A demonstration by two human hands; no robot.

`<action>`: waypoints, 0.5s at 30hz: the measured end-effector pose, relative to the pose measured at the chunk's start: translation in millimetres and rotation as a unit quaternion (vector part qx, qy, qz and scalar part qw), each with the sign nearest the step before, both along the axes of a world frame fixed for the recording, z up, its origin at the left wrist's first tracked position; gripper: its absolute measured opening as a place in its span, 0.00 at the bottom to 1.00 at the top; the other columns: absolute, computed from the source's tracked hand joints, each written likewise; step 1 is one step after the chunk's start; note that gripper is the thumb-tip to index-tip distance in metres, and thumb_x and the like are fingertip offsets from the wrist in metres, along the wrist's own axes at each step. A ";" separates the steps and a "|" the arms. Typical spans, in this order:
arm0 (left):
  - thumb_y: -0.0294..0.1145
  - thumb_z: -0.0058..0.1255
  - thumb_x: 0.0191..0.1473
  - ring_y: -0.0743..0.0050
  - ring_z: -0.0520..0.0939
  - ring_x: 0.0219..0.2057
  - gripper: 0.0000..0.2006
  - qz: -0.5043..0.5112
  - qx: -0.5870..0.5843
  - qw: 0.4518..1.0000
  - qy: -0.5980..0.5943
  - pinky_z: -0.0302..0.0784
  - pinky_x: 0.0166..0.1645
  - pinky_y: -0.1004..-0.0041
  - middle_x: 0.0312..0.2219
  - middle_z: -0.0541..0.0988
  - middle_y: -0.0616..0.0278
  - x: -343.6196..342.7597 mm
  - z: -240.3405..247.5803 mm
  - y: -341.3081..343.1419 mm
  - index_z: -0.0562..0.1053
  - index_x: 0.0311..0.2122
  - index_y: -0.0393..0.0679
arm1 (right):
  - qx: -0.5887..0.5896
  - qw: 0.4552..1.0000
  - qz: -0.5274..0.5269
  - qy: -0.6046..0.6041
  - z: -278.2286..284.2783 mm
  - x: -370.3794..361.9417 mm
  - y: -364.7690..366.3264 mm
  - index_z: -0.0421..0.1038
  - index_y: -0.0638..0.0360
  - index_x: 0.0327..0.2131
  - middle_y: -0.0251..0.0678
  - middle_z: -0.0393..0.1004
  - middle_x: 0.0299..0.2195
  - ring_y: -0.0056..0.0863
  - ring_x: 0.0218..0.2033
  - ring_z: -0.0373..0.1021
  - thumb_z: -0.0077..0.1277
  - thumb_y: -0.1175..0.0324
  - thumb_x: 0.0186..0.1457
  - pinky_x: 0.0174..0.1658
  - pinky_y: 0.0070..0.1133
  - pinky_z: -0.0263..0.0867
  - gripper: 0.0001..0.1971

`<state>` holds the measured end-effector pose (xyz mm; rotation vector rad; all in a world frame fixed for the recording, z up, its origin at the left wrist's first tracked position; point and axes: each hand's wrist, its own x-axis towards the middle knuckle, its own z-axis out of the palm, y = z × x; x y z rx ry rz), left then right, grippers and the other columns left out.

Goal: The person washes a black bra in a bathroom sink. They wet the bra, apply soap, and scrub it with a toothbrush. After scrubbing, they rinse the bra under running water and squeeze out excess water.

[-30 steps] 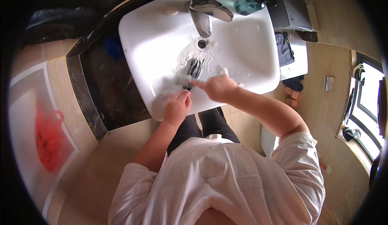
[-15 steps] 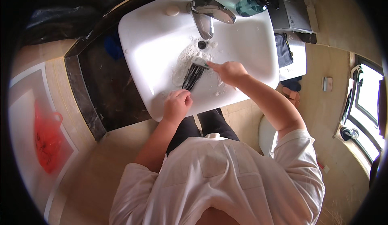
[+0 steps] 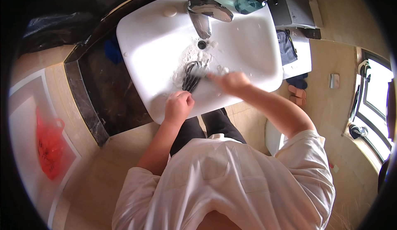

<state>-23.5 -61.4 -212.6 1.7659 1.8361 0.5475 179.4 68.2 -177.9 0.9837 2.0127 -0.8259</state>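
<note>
Nearest the viewer, just below the sink (image 3: pixel 264 60), were a white shirt (image 3: pixel 223 176) and dark trousers (image 3: pixel 219 124). The left hand (image 3: pixel 178 105) was at the sink's near edge, its fingers curled closed on the lower end of a bundle of dark strands (image 3: pixel 189 80). This bundle lay inside the sink, slanting from the near edge toward the middle. The right hand (image 3: pixel 232 83), blurred, was above the sink's near right part, its fingers gripping a pale tool (image 3: pixel 201 73). The tool's head, too smeared to identify, overlapped the bundle; contact could not be told. White foam (image 3: pixel 190 54) spread over the sink's floor toward the round drain (image 3: pixel 202 44). A metal faucet (image 3: pixel 202 25) stood at the sink's far side, a round pale disc (image 3: pixel 169 11) lay at its far left, and a teal bottle (image 3: pixel 249 2) occupied its far right corner. Well to the sink's left appeared a red bag (image 3: pixel 49 145); beyond its right side, orange slippers (image 3: pixel 297 96).
</note>
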 end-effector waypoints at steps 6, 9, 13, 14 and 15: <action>0.25 0.56 0.38 0.56 0.80 0.29 0.06 -0.013 -0.018 1.000 0.002 0.76 0.36 0.64 0.26 0.80 0.58 -2.5 1.9 1.5 0.78 0.27 0.42 | 0.031 0.990 0.104 0.088 1.1 1.3 -39.4 0.43 0.30 0.65 0.40 0.77 0.30 0.36 0.31 0.77 0.36 0.69 0.61 0.33 0.30 0.73 0.30; 0.25 0.56 0.38 0.56 0.80 0.29 0.06 -0.013 -0.027 1.000 0.003 0.76 0.37 0.64 0.27 0.80 0.58 -0.6 5.0 0.5 0.78 0.27 0.42 | 0.079 0.995 0.029 0.051 -13.2 9.2 -13.9 0.47 0.36 0.64 0.39 0.78 0.31 0.36 0.28 0.77 0.42 0.65 0.58 0.30 0.30 0.73 0.31; 0.25 0.55 0.38 0.56 0.80 0.29 0.05 -0.003 -0.012 1.000 0.000 0.77 0.36 0.64 0.27 0.80 0.58 -0.7 1.6 -0.8 0.77 0.26 0.42 | 0.045 0.998 -0.029 0.033 4.3 -3.6 4.9 0.50 0.34 0.63 0.40 0.77 0.33 0.34 0.33 0.76 0.40 0.66 0.59 0.32 0.31 0.72 0.29; 0.25 0.55 0.38 0.56 0.80 0.29 0.05 0.000 0.000 1.000 0.002 0.77 0.36 0.64 0.27 0.80 0.58 -0.9 -0.8 -0.9 0.77 0.26 0.42 | 0.029 0.997 0.007 0.074 14.4 -7.9 -6.6 0.50 0.30 0.63 0.40 0.77 0.32 0.35 0.33 0.76 0.36 0.67 0.60 0.35 0.31 0.72 0.28; 0.25 0.55 0.38 0.57 0.80 0.29 0.05 -0.002 -0.005 1.000 0.007 0.77 0.36 0.64 0.26 0.80 0.59 -0.8 0.3 -0.2 0.77 0.26 0.43 | 0.006 0.997 0.047 0.068 19.3 -14.6 -16.3 0.49 0.29 0.63 0.40 0.77 0.32 0.36 0.34 0.76 0.35 0.67 0.61 0.37 0.30 0.72 0.28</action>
